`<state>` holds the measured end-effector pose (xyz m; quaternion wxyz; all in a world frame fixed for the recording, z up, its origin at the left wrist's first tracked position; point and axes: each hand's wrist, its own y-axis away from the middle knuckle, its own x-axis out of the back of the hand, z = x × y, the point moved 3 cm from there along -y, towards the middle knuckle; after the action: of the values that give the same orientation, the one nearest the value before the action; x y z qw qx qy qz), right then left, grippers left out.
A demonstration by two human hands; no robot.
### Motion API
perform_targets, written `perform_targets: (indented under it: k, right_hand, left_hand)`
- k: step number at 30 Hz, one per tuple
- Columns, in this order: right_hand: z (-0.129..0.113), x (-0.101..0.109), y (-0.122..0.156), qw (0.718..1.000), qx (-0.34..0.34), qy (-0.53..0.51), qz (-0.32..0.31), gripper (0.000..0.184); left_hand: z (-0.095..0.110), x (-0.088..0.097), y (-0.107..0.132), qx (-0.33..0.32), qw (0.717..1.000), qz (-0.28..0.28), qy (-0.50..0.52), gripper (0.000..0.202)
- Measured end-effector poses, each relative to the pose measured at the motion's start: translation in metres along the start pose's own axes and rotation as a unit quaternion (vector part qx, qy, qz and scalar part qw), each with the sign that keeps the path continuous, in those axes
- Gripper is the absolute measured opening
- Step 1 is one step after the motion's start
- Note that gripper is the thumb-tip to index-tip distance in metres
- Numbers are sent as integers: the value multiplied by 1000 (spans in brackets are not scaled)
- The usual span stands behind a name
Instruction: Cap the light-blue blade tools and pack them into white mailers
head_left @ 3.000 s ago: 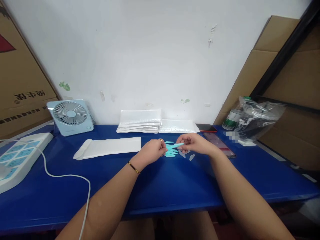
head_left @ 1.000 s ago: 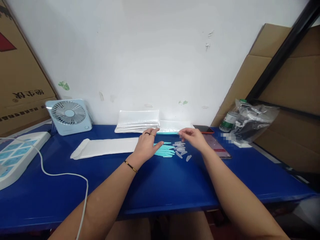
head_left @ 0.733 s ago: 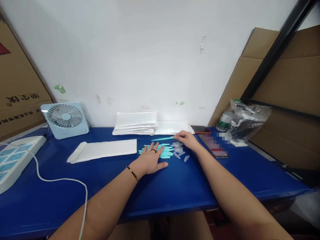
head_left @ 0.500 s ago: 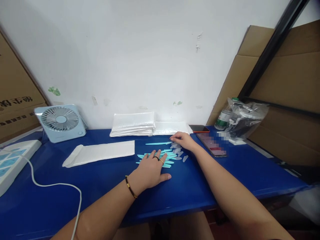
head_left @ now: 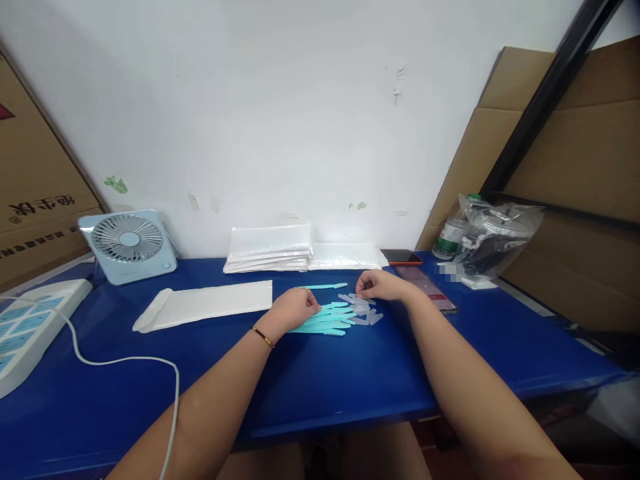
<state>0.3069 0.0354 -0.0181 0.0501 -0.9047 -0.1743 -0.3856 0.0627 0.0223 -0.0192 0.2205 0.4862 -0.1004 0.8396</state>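
Several turquoise eyebrow razors (head_left: pixel 325 323) lie in a loose bundle on the blue table, pointing mostly sideways. My left hand (head_left: pixel 295 308) is closed at their left ends, thumb and fingers pinched; what is between them is hidden. One separate turquoise razor (head_left: pixel 330 287) lies just behind the bundle, its left end partly covered by my left hand. Right of the bundle is a scatter of small clear plastic caps (head_left: pixel 374 319). Over the back of these caps my right hand (head_left: pixel 383 287) is curled, fingertips pinched on what looks like one clear cap.
A white padded mailer (head_left: pixel 210 307) lies to the left. Stacked mailers (head_left: pixel 267 250) and a flatter pile (head_left: pixel 345 255) stand against the wall. A fan (head_left: pixel 129 243), a power strip (head_left: pixel 40 327) with its cable, phones (head_left: pixel 425 287), a bottle (head_left: pixel 449 239) and a plastic bag (head_left: pixel 495 240) surround the area.
My left hand has gone from lying spread over the razors to a pinch at their left side. The razors now lie more aligned. My right hand has shifted right and down onto the caps.
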Motion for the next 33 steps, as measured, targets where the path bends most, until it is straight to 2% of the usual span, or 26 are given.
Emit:
perform_targets:
  k: [3,6,12,16,23,28,33]
  right_hand:
    - [-6,1,5,999,18,20,-19,10]
    - [-8,2,6,1000,21,10,-8,11]
    - [-14,-3,1,992,41,-112,52,20]
    - [-25,-8,1,986,58,-153,46,20]
    - [-35,-14,3,985,60,-156,38,23]
    - [-32,-10,2,985,67,-144,63,24]
    - [-37,-19,1,986,69,-146,31,23]
  left_hand:
    - [1,0,3,-2,1000,-11,22,17]
    - [1,1,4,-4,999,-7,36,16]
    - [-8,12,1,1,996,59,69,20]
    - [-16,17,-1,-1,994,85,74,21]
    - [-21,14,-6,-25,994,74,82,20]
    - [-22,16,-6,-12,994,73,80,19]
    - [-19,13,-7,-36,994,72,80,19]
